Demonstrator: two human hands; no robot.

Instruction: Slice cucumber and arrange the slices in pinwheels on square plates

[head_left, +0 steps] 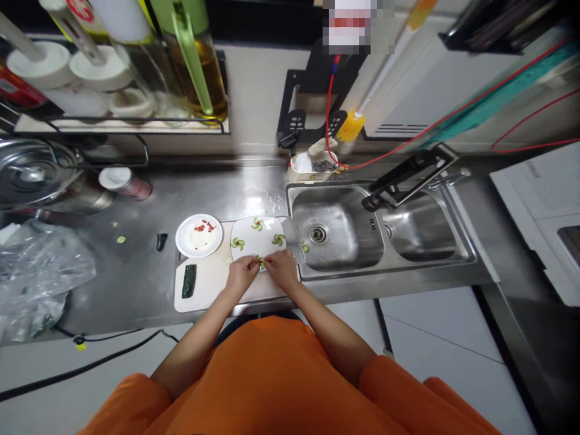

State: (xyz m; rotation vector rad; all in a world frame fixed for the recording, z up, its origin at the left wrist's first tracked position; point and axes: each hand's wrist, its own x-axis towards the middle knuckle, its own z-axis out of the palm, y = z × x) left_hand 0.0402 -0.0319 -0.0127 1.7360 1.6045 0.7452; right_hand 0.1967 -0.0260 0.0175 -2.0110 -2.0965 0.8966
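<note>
My left hand [243,276] and my right hand [281,270] meet at the near edge of a white squarish plate [257,240]. Their fingertips are pinched together on green cucumber slices [261,260]; the fingers partly hide them. Three pinwheels of cucumber slices with red centres lie on the plate: a far one [257,224], a left one [237,243] and a right one [278,240]. A round white plate [180,234] with small red pieces stands to the left. In front of it, a dark green cucumber piece [189,281] rests on the white cutting board [211,290].
On the right is a double steel sink [347,232], with a black phone-holder-like bracket [403,178] over it. The steel counter [136,266] carries a cucumber end [162,241], a tin [124,183], a pot [86,196] and a plastic bag [40,278]. An oil bottle [212,72] stands on a rack.
</note>
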